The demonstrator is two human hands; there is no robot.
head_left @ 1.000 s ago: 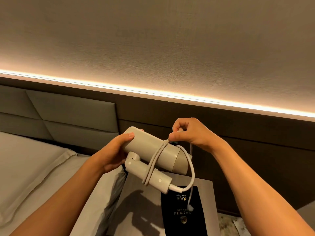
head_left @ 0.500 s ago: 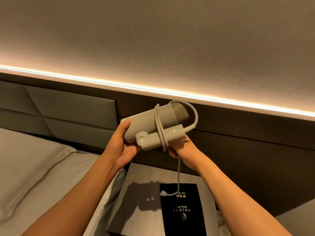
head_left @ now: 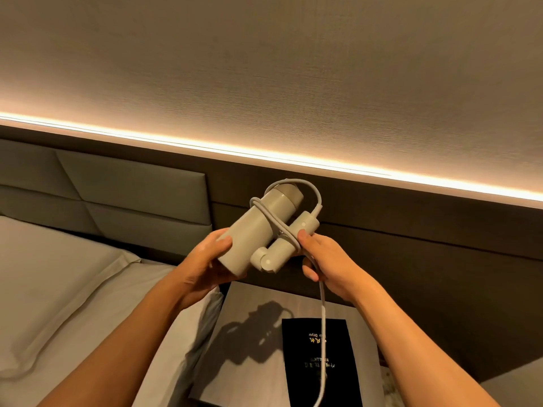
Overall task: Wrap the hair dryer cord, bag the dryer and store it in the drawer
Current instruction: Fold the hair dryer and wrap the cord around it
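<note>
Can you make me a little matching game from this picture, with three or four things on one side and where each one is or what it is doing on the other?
Things:
1. hair dryer
2. cord
3. black bag
4. left hand

Places or states:
A. lies flat on the bedside table
B. grips the barrel end of the dryer
C. held up in the air between both hands
D. looped round the body, its loose tail hanging down from the right hand

Pairs: 1-C, 2-D, 3-A, 4-B
</note>
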